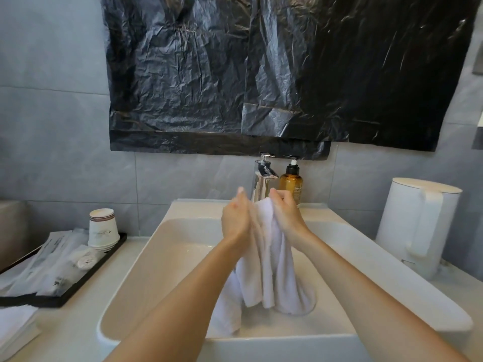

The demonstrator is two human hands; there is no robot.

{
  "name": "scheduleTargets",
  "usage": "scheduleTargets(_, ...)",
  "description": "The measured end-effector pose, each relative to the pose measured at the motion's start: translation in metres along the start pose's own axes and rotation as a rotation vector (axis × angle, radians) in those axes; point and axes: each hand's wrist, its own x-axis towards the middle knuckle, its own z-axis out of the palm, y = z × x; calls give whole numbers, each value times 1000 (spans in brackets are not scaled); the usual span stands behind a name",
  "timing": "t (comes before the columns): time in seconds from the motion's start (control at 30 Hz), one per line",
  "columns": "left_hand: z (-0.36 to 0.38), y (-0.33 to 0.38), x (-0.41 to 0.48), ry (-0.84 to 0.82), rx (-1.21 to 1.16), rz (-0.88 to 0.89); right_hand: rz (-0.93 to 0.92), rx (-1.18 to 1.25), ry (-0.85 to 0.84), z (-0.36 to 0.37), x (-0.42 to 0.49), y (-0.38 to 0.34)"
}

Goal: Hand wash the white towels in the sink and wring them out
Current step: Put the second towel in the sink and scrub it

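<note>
Folded towels (pixel 15 326) seem to wait at the counter's (pixel 78 335) front-left corner. Over the sink (pixel 162 257), the left hand (pixel 236 219) presses flat-fingered against the white towel (pixel 271 270) hanging into it; the right hand (pixel 286 214) grips its top. Scrubbing, I'd judge; wringing not begun.

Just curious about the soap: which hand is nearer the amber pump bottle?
Right. The right hand sits just in front of the bottle; the left hand is farther left, beyond the faucet.

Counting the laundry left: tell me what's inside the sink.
A white towel, raised between left hand and right hand, trails into the sink. Its folds cover the basin floor; a second towel can't be told.
</note>
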Motion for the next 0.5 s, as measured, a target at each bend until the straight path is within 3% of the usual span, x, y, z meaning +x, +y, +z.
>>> scheduleTargets(0.1, -23, 11, 11, 221, -201, -16, 165, -157, -218, -18, -3, 5)
scheduleTargets(0.23, -33, 17, 13, 276, -314, 0, 433, -539, -779, -31, -13, 17)
scheduleTargets(0.3, -37, 18, 14, 301, -358, -16, 539, -720, -974, -35, -18, 21)
scheduleTargets(0.4, -41, 17, 17, 317, -379, -38, 485, -663, -907, -43, -11, 20)
scheduleTargets(0.5, -39, 18, 15, 296, -355, -55, 456, -300, -569, -53, 1, 14)
